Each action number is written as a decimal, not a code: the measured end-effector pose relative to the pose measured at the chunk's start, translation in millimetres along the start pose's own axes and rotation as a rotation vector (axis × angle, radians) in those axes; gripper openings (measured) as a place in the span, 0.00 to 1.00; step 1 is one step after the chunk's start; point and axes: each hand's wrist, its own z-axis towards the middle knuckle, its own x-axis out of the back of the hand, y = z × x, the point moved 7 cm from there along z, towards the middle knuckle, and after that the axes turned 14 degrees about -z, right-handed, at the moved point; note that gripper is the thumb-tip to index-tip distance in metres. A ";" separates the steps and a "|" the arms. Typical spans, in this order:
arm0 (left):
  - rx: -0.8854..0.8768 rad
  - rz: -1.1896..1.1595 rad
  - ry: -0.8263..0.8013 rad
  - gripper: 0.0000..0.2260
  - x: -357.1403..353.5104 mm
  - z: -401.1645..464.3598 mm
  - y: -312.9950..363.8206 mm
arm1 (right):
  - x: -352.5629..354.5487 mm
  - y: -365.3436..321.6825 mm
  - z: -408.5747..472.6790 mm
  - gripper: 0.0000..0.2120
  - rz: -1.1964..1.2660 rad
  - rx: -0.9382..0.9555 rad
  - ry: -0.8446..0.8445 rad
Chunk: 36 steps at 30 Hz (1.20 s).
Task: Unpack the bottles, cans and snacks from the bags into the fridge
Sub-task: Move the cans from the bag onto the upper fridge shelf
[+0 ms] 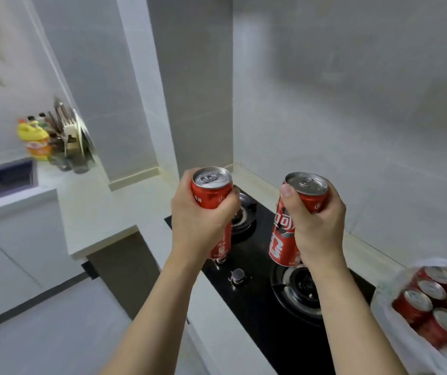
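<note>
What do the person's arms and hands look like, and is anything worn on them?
Both forearms are bare as far as the picture shows: no sleeves reach into view. The left hand and the right hand wear no gloves, and no rings, watch or bracelets show on the sides that face the camera. The right thumbnail is short and unpainted.

The left hand [200,220] held one can [212,189] upright above the hob [260,307], left of the can [302,212] in the right hand [315,228]. A knob [237,276] sat on the hob between two burners, one behind the left hand [244,212], one below the right [298,293]. More cans [433,301] stood in a bag [395,342] at far right. A sink [5,180] lay far left, with bottles [36,142] and a rack [72,131] behind it on the counter [95,212].
</note>
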 end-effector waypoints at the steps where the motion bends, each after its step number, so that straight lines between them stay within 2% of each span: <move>1: -0.009 0.012 0.012 0.16 13.4 0.1 3.0 | -12.0 -4.8 -4.0 0.14 0.010 0.006 -0.017; 9: -0.105 0.128 0.091 0.17 98.7 -4.9 32.3 | -94.5 -37.7 -34.6 0.19 0.108 0.048 -0.168; 22: -0.181 0.349 0.407 0.20 212.1 -31.2 70.1 | -214.6 -83.3 -77.0 0.17 0.247 0.132 -0.499; 31: -0.219 0.477 0.569 0.19 303.9 -86.1 121.7 | -287.3 -135.5 -166.1 0.29 0.319 0.187 -0.704; 36: -0.251 0.536 0.721 0.21 357.4 -128.0 150.7 | -325.7 -171.0 -223.1 0.23 0.385 0.250 -0.847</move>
